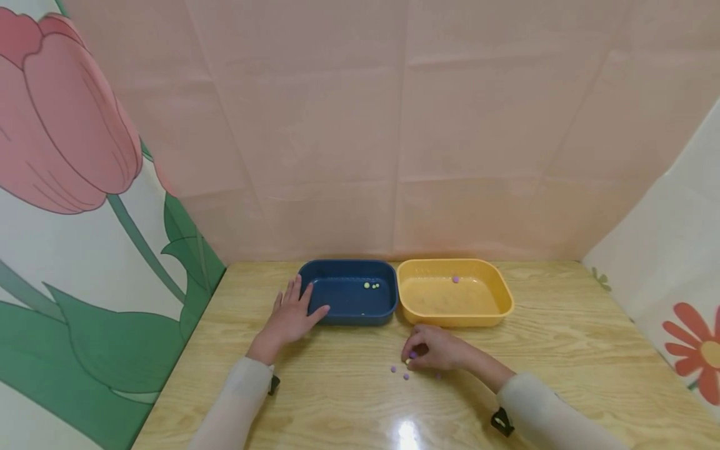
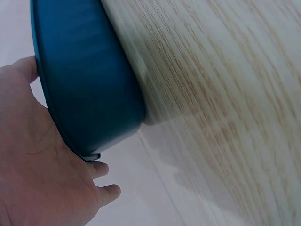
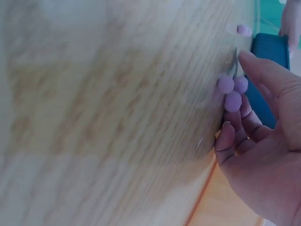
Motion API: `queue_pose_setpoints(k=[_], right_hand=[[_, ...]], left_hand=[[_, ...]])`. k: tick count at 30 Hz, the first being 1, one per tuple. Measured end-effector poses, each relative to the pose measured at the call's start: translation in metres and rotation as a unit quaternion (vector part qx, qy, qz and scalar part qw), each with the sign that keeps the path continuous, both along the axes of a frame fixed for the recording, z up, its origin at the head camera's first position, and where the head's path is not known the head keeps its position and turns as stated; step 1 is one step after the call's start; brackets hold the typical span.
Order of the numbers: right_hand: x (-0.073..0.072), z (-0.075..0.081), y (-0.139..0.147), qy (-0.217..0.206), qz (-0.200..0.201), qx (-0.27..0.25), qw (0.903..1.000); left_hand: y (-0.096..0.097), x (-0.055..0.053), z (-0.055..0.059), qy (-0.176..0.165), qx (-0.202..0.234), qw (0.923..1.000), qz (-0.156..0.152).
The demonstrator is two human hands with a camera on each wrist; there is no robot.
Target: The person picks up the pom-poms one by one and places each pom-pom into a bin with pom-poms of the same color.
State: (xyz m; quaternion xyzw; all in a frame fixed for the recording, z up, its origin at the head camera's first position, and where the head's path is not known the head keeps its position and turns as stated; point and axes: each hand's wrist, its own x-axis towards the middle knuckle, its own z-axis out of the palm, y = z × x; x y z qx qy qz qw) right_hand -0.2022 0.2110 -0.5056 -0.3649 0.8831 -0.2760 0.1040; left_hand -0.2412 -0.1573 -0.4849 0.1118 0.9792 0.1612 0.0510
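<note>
My left hand [image 1: 289,319], fingers spread, rests on the left rim of a blue tray [image 1: 349,319]; the left wrist view shows the palm along that rim. Inside the tray lie three small pale yellow balls [image 1: 367,285]. Low over the table in front of the yellow tray [image 1: 452,320], my right hand [image 1: 435,349] has its fingers curled around a purple ball [image 1: 413,355] and a pale yellow ball [image 1: 407,361]. The right wrist view has a cluster of purple balls [image 3: 233,101] at its fingertips, thumb apart; I cannot tell whether it grips any.
The trays stand side by side at the back of the wooden table [image 1: 332,400], before a pink sheet [image 1: 315,125]. One purple ball [image 1: 455,279] lies in the yellow tray. More purple balls [image 1: 393,369] lie near the right hand. Flower-patterned sheets flank the table.
</note>
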Motion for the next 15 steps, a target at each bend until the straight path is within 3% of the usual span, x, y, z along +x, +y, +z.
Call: queue_pose_setpoints(k=[8,15], right_hand=[[0.004,0.009,-0.006,-0.008,-0.001,-0.021,0.9997],[0.004,0.019,-0.013,0.01,0.015,-0.057,0.9982]], left_hand=[[0.0,-0.001,-0.002,0.0,0.004,1.0,0.0],[0.0,-0.001,-0.002,-0.001,0.001,1.0,0.0]])
